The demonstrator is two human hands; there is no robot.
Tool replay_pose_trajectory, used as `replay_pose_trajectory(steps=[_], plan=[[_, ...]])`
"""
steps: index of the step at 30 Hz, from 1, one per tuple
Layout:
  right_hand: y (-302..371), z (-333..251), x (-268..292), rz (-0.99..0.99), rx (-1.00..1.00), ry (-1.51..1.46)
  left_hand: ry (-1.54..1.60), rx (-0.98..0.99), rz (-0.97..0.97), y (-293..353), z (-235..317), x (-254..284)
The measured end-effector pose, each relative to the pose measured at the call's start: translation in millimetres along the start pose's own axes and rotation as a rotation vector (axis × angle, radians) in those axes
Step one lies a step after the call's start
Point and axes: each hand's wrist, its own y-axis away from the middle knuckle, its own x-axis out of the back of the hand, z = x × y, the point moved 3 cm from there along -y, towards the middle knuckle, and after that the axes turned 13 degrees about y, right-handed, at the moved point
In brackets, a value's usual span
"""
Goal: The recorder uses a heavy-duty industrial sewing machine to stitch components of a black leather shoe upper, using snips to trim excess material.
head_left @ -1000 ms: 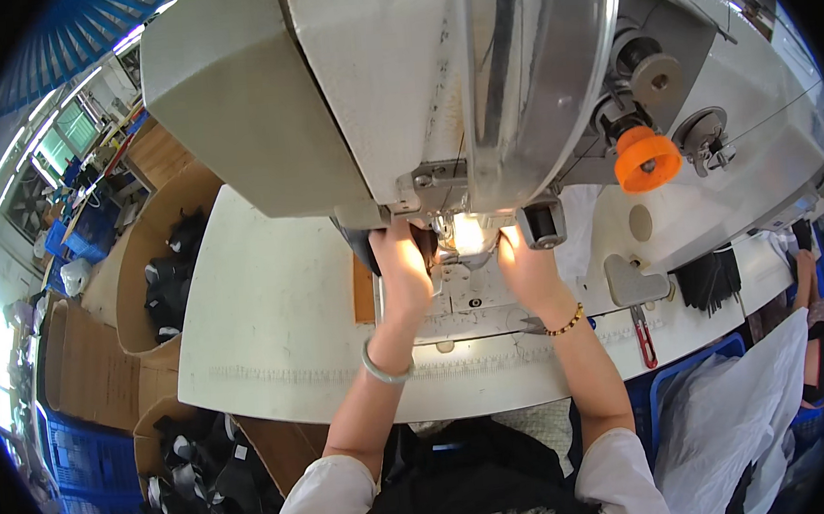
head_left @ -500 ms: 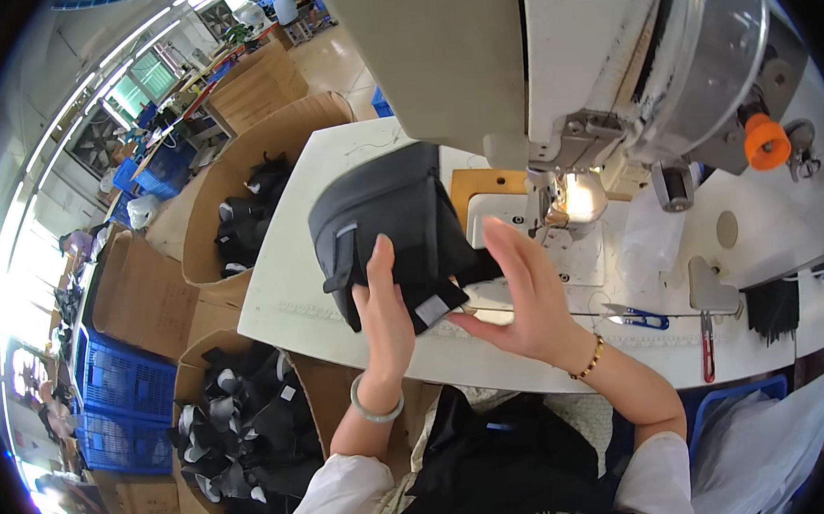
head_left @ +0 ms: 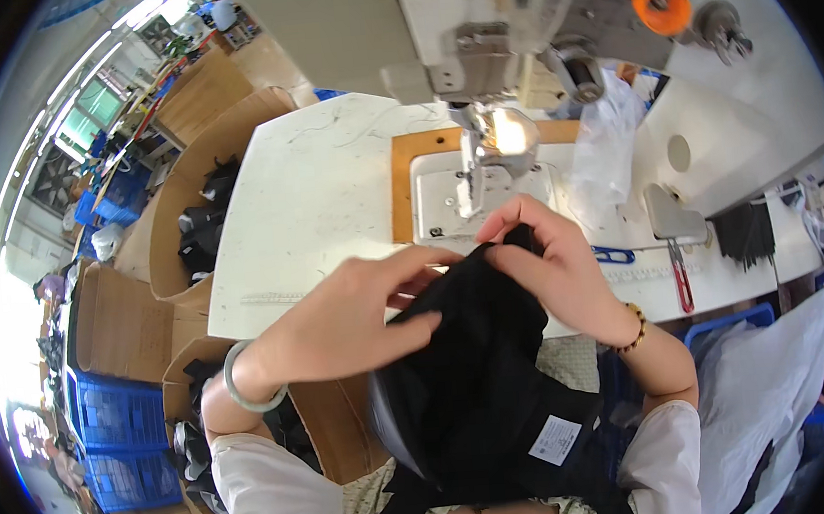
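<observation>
A black sewn fabric piece, pouch-like (head_left: 471,348), is tipped toward me over the table's front edge, with its soft inner side showing. My right hand (head_left: 561,270) pinches its far edge between thumb and fingers. My left hand (head_left: 340,315) grips the same piece at its left side; its fingertips are partly hidden behind the cloth. A white label (head_left: 555,440) shows on black cloth close to my lap, though whether that cloth belongs to the held piece I cannot tell. Just beyond my hands stands the sewing machine's needle area (head_left: 472,181), lit by a lamp (head_left: 508,134).
On the white table (head_left: 302,188) lie blue thread snips (head_left: 613,255) and a red-handled tool (head_left: 681,281). Cardboard boxes (head_left: 333,430) of black pieces stand at left beside blue crates (head_left: 122,416). Clear plastic (head_left: 605,153) hangs behind the machine bed; black strips (head_left: 745,232) lie at right.
The black piece has come down from beside the needle toward my lap and been turned over. Both hands moved with it; the view has shifted, showing more of the machine bed.
</observation>
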Motion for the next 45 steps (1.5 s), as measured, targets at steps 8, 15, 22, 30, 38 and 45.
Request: replay_pose_trajectory(steps=[8,15,22,30,38,45], plan=[[15,70,33,-0.079,-0.229,-0.262,0.529,0.251,-0.046,-58,-58,-16],[26,77,46,0.056,-0.401,-0.380,0.503,0.240,0.042,-75,-53,-25],[74,110,79,0.402,-0.026,0.728,0.466,0.259,0.051,-82,-52,-24],[81,143,75,0.336,0.163,1.374,0.461,0.211,0.033,-89,-55,-25],[92,134,91,0.413,-0.181,0.570,0.544,0.214,0.061,-85,-58,-25],[77,88,98,0.258,-0.272,-0.142,0.524,0.210,0.062,-85,-53,-27]])
